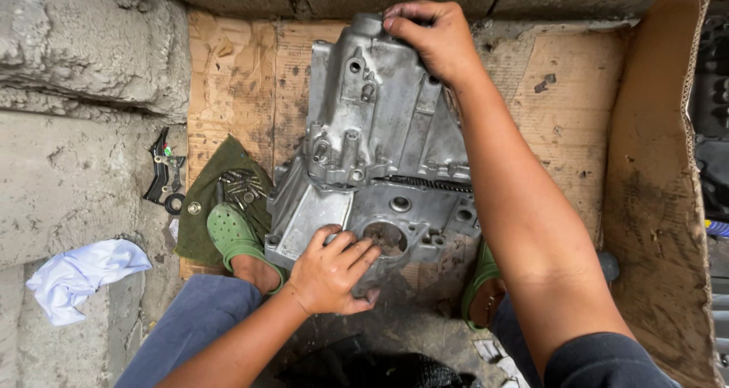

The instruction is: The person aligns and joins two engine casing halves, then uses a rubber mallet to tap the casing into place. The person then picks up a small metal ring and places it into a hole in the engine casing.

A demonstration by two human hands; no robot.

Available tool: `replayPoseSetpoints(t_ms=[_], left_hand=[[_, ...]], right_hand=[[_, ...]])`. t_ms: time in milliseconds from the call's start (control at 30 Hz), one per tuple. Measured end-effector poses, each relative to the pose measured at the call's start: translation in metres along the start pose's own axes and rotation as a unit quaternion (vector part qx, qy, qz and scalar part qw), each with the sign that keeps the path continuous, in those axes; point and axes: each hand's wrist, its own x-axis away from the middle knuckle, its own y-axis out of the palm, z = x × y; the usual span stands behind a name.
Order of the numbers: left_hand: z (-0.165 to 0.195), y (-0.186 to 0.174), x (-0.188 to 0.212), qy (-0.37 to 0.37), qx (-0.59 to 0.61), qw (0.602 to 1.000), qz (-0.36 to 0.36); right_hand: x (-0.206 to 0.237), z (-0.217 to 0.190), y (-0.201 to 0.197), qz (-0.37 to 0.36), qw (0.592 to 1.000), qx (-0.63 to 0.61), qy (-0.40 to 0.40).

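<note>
I have both hands on the cast-aluminium gearbox housing (pixel 380 152), which lies in the middle of the flattened cardboard sheet (pixel 235 77) serving as the work surface.

1. Left hand (pixel 334 270): it rests on the near end of the housing, fingers curled together against the rim of the round bore (pixel 385 236). The fingers are narrow and pressing; they enclose nothing loose.
2. Right hand (pixel 433 39): it reaches across to the far end, fingers bent over the top edge of the casting in a firm hold.

Progress, as I judge it: the housing appears stripped of its fasteners. A cluster of loose bolts (pixel 241 184) lies on the green cloth (pixel 199 213) at the left edge of the cardboard, and several bolt holes in the casting stand empty. A toothed part (pixel 425 183) shows at the seam between the upper and lower sections, so the two sections do not look fully closed on each other. I cannot tell whether they are joined.

Surface and surroundings:
- The cardboard is stained and worn; its right side folds up as a wall (pixel 661 206).
- Rough concrete blocks (pixel 76 46) border the left and far edges.
- A small black tool (pixel 162 171) and a ring lie on the concrete just off the left edge.
- A white rag (pixel 80 274) lies nearer me on the left.
- My feet, in green clogs (pixel 231 232), rest at the near edge, either side of the housing.
</note>
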Motion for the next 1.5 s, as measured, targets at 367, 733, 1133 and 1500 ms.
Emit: replayPoseSetpoints(t_ms=[367,733,1133,1500], left_hand=[[0.003,0.005,0.009,-0.008,0.006,1.0,0.003],[0.003,0.006,0.011,-0.007,0.005,1.0,0.024],[0.006,0.008,0.021,-0.006,0.003,0.999,0.034],[0.005,0.008,0.023,-0.005,-0.005,0.999,0.047]], right_hand=[[0.009,-0.001,-0.001,-0.017,0.999,-0.045,-0.005],[0.007,-0.002,0.003,0.007,0.999,-0.03,0.022],[0.01,-0.001,0.008,0.017,1.0,-0.007,0.02],[0.001,-0.004,0.012,0.035,0.999,0.012,0.038]])
